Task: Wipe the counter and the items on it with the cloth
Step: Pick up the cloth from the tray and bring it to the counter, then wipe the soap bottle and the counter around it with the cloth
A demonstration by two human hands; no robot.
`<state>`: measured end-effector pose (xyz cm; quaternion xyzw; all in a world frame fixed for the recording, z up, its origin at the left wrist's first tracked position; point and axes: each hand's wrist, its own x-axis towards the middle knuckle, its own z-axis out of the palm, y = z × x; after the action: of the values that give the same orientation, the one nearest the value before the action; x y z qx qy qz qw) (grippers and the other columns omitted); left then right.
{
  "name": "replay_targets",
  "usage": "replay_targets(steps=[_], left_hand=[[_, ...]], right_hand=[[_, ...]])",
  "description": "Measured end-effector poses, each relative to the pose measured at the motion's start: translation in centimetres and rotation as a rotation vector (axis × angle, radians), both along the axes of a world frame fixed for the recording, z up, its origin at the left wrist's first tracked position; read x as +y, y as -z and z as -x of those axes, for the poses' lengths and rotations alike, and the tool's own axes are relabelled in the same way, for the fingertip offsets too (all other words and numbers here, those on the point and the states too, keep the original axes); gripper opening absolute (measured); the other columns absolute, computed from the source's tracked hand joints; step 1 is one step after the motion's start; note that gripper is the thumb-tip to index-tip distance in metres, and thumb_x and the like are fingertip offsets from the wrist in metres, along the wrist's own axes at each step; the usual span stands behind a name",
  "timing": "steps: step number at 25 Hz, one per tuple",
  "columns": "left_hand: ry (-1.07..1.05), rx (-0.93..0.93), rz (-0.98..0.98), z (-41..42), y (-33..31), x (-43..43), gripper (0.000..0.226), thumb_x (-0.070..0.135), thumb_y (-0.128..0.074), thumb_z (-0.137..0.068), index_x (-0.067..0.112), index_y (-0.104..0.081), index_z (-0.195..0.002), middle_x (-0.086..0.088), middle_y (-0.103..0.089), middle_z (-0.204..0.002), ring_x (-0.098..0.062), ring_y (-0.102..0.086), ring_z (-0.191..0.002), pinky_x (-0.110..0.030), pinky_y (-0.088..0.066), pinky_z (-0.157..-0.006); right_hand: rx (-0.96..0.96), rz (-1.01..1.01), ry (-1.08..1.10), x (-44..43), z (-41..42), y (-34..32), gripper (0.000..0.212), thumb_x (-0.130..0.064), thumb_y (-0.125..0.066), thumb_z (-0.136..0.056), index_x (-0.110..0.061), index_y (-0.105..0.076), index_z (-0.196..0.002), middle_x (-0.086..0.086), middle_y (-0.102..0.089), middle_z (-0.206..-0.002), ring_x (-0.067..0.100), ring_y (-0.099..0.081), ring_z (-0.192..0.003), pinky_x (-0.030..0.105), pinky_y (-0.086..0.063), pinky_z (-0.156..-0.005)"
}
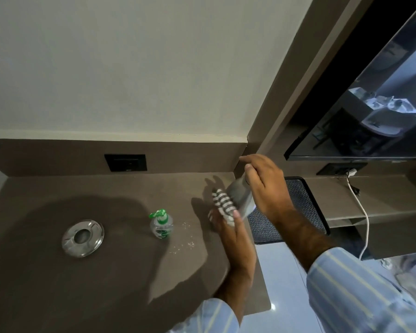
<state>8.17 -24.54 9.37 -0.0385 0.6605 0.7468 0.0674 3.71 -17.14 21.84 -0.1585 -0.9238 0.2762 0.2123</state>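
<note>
Head view, hands [247,203] on cloth [222,204], sanitizer bottle [161,224] beside ashtray [83,237]

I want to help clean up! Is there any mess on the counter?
Yes. Small pale specks, crumbs or droplets, lie scattered on the brown counter just right of the green-pump soap bottle. What they are is too small to tell. Nothing else looks spilled or tipped.

Both forearms bare, striped sleeves pushed back. Left hand [228,224] reaches forward, fingers closed around what it holds. Right hand [264,186] sits just above and beyond the left grip, wrist bent down, fingers wrapped tight, index finger extended.
</note>
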Motion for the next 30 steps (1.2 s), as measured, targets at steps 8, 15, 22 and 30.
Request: replay_targets(steps=[8, 15, 22, 30], left_hand=[[0.022, -0.271, -0.162, 2.1, 1.9, -3.3, 0.037, 0.018, -0.051, -0.108, 0.017, -0.054, -0.145, -0.012, -0.059, -0.149, -0.023, -0.059, -0.132, -0.041, -0.042, -0.117], [-0.152, 0.051, -0.375, 9.9, -8.4, -11.2, 0.030, 0.029, -0.060, -0.098, 0.027, -0.067, -0.127, -0.001, -0.073, -0.128, -0.020, -0.069, -0.120, -0.033, -0.056, -0.102], [0.306, 0.937, 0.771, 13.8, -2.7, -21.7, 0.046, -0.001, -0.046, -0.093, 0.013, -0.053, -0.136, -0.016, -0.064, -0.138, -0.035, -0.065, -0.123, -0.050, -0.051, -0.106], [0.635, 1.134, 0.960, 13.1, 2.0, -24.7, 0.043, 0.022, -0.037, -0.110, 0.000, -0.066, -0.133, -0.022, -0.056, -0.149, -0.042, -0.052, -0.139, -0.053, -0.042, -0.116]], right_hand=[[-0.089, 0.023, 0.004, -0.2, -0.3, -0.7, 0.041, -0.031, -0.041, -0.102, -0.015, -0.068, -0.127, 0.004, -0.068, -0.125, 0.017, -0.060, -0.120, 0.032, -0.046, -0.103], [0.150, -0.504, -0.213, -3.5, -1.5, -3.9, 0.047, -0.046, -0.048, -0.101, -0.013, -0.058, -0.133, 0.012, -0.056, -0.140, 0.023, -0.045, -0.141, 0.043, -0.038, -0.117], [-0.531, 0.249, -0.316, -12.6, 2.0, 7.9, 0.045, -0.028, -0.075, -0.090, -0.010, -0.066, -0.130, 0.013, -0.070, -0.130, 0.027, -0.065, -0.120, 0.031, -0.049, -0.105], [-0.499, 0.442, -0.243, -13.7, 4.3, 14.9, 0.020, -0.020, -0.078, -0.085, -0.014, -0.076, -0.103, 0.009, -0.077, -0.100, 0.007, -0.067, -0.088, 0.022, -0.044, -0.076]])
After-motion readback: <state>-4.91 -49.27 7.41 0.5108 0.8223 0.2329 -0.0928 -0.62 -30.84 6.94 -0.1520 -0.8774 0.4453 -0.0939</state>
